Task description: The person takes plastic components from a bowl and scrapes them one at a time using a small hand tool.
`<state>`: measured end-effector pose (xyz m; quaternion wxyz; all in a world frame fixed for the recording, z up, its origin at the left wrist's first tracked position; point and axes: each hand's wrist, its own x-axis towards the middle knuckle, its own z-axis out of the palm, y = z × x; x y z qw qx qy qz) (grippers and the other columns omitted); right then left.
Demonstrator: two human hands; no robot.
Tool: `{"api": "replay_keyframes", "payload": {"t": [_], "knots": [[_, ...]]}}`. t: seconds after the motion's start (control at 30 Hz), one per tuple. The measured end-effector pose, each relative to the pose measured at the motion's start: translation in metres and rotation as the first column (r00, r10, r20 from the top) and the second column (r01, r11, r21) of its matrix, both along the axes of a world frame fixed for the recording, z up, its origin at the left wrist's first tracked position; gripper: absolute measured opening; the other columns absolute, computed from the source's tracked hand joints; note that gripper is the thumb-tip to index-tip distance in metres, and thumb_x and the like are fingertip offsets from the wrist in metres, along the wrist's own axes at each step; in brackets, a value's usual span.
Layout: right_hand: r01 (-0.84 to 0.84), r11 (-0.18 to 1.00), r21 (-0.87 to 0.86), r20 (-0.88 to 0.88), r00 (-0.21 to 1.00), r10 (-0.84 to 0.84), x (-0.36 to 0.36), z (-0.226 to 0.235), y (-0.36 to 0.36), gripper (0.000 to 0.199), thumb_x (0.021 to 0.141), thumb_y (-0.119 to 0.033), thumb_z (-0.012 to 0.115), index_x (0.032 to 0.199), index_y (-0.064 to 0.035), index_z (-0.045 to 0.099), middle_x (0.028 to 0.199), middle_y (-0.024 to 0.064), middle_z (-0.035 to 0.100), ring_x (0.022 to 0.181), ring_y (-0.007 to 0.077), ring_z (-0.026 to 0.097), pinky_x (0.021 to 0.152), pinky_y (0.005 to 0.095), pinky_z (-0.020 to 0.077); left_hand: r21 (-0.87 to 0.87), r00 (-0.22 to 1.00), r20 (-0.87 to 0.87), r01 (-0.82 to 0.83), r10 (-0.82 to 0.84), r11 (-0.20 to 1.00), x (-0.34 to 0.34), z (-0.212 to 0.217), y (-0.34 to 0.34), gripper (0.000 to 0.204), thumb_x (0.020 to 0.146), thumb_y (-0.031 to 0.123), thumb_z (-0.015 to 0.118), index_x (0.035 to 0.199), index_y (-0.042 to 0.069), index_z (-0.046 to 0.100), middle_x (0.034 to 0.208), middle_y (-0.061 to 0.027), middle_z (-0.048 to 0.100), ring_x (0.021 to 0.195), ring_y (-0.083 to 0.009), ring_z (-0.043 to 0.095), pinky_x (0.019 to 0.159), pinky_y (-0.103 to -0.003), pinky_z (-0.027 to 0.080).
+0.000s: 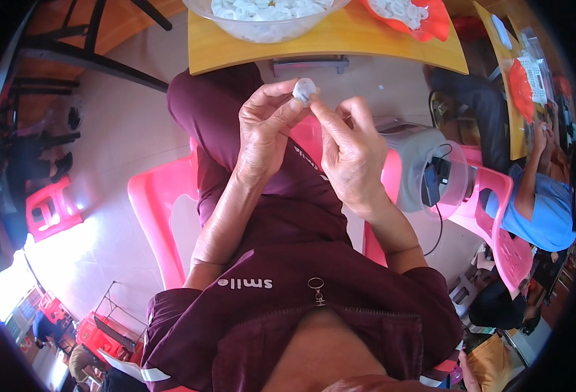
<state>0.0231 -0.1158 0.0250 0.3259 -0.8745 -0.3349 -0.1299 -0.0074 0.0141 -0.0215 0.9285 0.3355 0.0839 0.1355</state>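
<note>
- I see my left hand (265, 127) raised in front of me, thumb and fingers pinched on a small white cap (304, 90).
- My right hand (348, 153) meets it from the other side; its forefinger and thumb touch the same cap, so both hands are together, clamped on the one piece.
- The cap sits at the fingertips, just below the near edge of the table (327, 40) and above my lap.
- A small dark mark shows on the cap's lower edge; I cannot tell what it is.
- On the table, a clear bowl (268, 26) holds many white pieces of like kind.
- To its right lies a red tray (435, 25) with more white pieces on it.
- I sit on a pink chair (160, 209); my maroon clothing fills the lower middle of the view.
- A grey machine (425, 166) with a clear cover stands just beside my right forearm, a black cable hanging from it.
- At far right another person in a blue shirt (543, 215) sits on a second pink chair at a neighbouring table; their hands are apart from mine.
- A red stool (49, 209) stands well apart on the floor to my left.
</note>
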Motion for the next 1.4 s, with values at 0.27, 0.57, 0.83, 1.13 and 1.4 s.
{"api": "replay_keyframes", "payload": {"t": [0.27, 0.57, 0.83, 1.13, 1.4], "knots": [[0.001, 0.990, 0.140, 0.043, 0.999, -0.007, 0.001, -0.003, -0.001, 0.050, 0.064, 0.004, 0.067, 0.110, -0.0150, 0.065, 0.077, 0.0025, 0.047, 0.055, 0.0171, 0.053, 0.045, 0.0310, 0.0432, -0.078, 0.996, 0.080, 0.041, -0.034, 0.996, -0.002, 0.005, 0.000, 0.022, 0.085, -0.002, 0.058, 0.106, 0.002, 0.059, 0.107, -0.0149, 0.063, 0.104, -0.0253, 0.060, 0.092, -0.039, 0.050], [-0.005, 0.996, 0.089, 0.076, 0.997, -0.002, -0.001, -0.005, -0.001, 0.049, 0.063, 0.003, 0.067, 0.109, -0.0153, 0.066, 0.077, 0.0026, 0.047, 0.055, 0.0158, 0.053, 0.045, 0.0298, 0.0425, 0.037, 0.999, 0.022, 0.044, -0.045, 0.998, -0.004, 0.008, 0.005, 0.022, 0.083, -0.001, 0.061, 0.105, 0.000, 0.060, 0.107, -0.0132, 0.063, 0.098, -0.0213, 0.062, 0.090, -0.037, 0.051], [-0.009, 0.997, 0.082, 0.082, 0.997, 0.002, -0.003, -0.003, 0.001, 0.047, 0.063, 0.004, 0.067, 0.106, -0.0146, 0.067, 0.076, 0.0024, 0.047, 0.055, 0.0154, 0.053, 0.045, 0.0289, 0.0425, 0.142, 0.995, -0.051, 0.087, -0.081, 0.986, -0.008, 0.017, 0.010, 0.024, 0.090, 0.010, 0.057, 0.110, -0.002, 0.059, 0.098, -0.0082, 0.064, 0.090, -0.0168, 0.062, 0.084, -0.032, 0.052], [-0.055, 0.940, 0.336, -0.041, 0.996, 0.073, 0.001, 0.006, -0.001, 0.032, 0.075, 0.012, 0.063, 0.102, -0.0047, 0.069, 0.079, 0.0053, 0.050, 0.064, 0.0112, 0.050, 0.055, 0.0223, 0.0412, -0.021, 0.969, 0.000, 0.246, -0.246, 0.969, -0.013, 0.015, 0.017, 0.039, 0.097, 0.034, 0.046, 0.107, -0.001, 0.060, 0.089, -0.0057, 0.063, 0.070, -0.0099, 0.056, 0.068, -0.025, 0.050], [-0.085, 0.922, 0.377, 0.017, 0.996, 0.085, 0.007, 0.005, -0.002, 0.031, 0.074, 0.010, 0.067, 0.101, -0.0044, 0.069, 0.078, 0.0042, 0.048, 0.063, 0.0108, 0.050, 0.055, 0.0225, 0.0413, 0.028, 0.956, -0.033, 0.293, -0.292, 0.956, -0.013, 0.014, 0.013, 0.055, 0.096, 0.048, 0.037, 0.092, 0.001, 0.064, 0.069, -0.0007, 0.057, 0.058, -0.0079, 0.050, 0.057, -0.020, 0.043]]}}
